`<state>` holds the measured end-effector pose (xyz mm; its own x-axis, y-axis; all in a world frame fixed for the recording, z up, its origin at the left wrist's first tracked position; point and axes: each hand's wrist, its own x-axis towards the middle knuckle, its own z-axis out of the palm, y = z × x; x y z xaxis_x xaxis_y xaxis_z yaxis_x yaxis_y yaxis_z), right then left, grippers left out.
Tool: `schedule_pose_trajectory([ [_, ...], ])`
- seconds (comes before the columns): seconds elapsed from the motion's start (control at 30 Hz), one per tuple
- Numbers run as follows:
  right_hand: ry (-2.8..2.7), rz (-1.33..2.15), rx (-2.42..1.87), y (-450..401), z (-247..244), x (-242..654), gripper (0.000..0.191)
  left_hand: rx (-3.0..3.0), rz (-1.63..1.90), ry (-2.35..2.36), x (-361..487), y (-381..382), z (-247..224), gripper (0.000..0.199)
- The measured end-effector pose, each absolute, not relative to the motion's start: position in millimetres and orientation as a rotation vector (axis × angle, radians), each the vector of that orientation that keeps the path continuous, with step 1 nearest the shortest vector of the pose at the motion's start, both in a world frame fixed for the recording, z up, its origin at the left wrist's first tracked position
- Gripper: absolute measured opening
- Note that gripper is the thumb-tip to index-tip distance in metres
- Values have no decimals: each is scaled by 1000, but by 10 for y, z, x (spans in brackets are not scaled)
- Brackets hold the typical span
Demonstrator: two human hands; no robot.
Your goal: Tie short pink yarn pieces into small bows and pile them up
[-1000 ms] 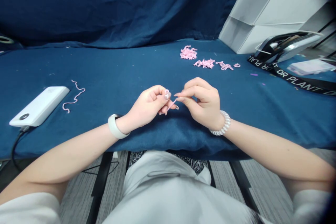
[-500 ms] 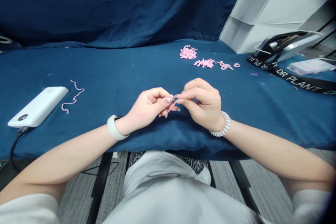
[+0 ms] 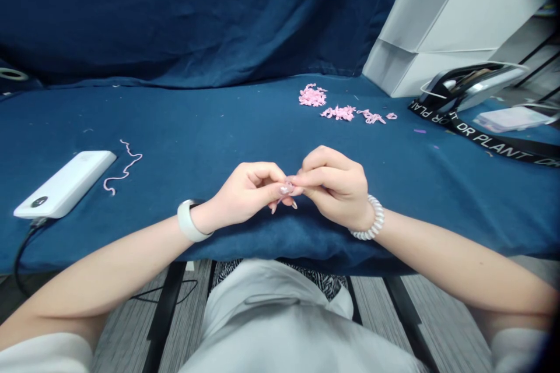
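My left hand [image 3: 258, 191] and my right hand [image 3: 333, 185] meet over the near edge of the blue cloth [image 3: 196, 128]. A short piece of pink yarn [image 3: 289, 182] is pinched between their fingertips, mostly covered by thumbs and forefingers. My left thumb and forefinger are closed on it, with the other fingers curled beneath. On the right, thumb and forefinger press together at the same spot. A loose strand of pink yarn [image 3: 126, 171] lies wavy on the cloth to the left. Beyond my right hand sit small pink yarn pieces in piles [image 3: 312, 95].
A white power bank [image 3: 67, 183] with a black cable lies at the left. At the right are a black lettered strap [image 3: 485, 141], a dark rounded case [image 3: 455, 84] and a flat pale box [image 3: 510, 118]. White stacked boxes [image 3: 455, 17] stand behind them.
My fingertips have drawn closer together, and the yarn stretch that showed between them is now mostly covered. The whole view has shifted slightly, so the scene sits lower.
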<state>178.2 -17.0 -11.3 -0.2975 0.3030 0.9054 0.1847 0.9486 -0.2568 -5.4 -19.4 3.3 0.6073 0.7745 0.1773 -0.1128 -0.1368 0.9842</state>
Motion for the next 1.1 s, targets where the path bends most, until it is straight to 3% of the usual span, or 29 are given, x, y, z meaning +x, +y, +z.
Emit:
schedule_pose_trajectory([
  [0.3,-1931,157,-344,-175,-111,1797,8,1566,791,514,-74,-183,19,12],
  [0.7,-2006,169,-371,-164,-109,1798,21,1593,752,527,-92,-187,10,16],
  [1.1,-2084,281,-373,-153,-103,1814,15,1559,715,574,-80,-181,15,13],
])
